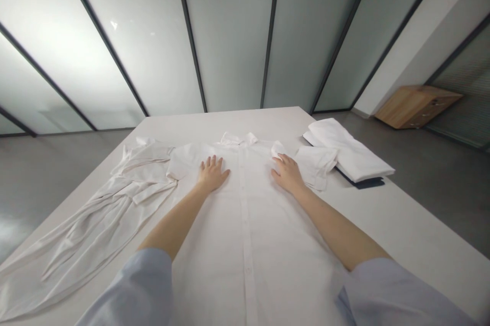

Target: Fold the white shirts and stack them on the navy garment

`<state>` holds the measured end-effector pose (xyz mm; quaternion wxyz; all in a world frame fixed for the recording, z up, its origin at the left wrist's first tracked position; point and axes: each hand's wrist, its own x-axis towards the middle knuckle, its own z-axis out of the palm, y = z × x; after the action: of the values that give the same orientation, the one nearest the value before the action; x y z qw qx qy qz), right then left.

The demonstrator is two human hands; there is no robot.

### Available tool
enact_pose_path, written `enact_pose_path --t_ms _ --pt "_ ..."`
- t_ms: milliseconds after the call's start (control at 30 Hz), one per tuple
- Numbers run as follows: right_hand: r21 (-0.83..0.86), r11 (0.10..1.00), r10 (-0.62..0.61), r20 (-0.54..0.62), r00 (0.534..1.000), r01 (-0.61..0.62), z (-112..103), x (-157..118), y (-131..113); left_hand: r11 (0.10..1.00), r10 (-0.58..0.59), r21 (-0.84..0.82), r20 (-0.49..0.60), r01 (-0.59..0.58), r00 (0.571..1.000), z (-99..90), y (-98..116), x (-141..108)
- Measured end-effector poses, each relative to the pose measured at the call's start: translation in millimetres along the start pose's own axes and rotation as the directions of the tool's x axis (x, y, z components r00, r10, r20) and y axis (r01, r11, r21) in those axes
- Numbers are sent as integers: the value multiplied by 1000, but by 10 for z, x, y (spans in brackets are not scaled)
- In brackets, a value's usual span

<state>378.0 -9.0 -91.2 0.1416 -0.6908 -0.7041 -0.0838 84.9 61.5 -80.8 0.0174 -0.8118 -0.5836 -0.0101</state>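
Observation:
A white short-sleeved shirt (225, 224) lies spread front side up, its collar toward the far end and its button strip running down the middle. My left hand (212, 174) rests flat on the chest, left of the strip, with fingers spread. On the other side, near the shoulder, my right hand (288, 174) lies on the fabric with its fingers apart. A bunched fold of white cloth shows just beyond the right fingertips. The shirt's lower hem is out of view.
A crumpled white garment (115, 203) lies along the left of the white table (264, 117). To the right, folded white cloth (344, 150) sits over a dark blue piece (367, 183). A wooden cabinet (413, 104) stands on the floor beyond, beside frosted glass panels (229, 35).

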Motion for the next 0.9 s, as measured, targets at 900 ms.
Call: enact_pose_path --t_ms 900 --pt "454 798 532 -217 819 -398 -733 726 1408 996 -81 -24 67 83 994 30 -117 -165"
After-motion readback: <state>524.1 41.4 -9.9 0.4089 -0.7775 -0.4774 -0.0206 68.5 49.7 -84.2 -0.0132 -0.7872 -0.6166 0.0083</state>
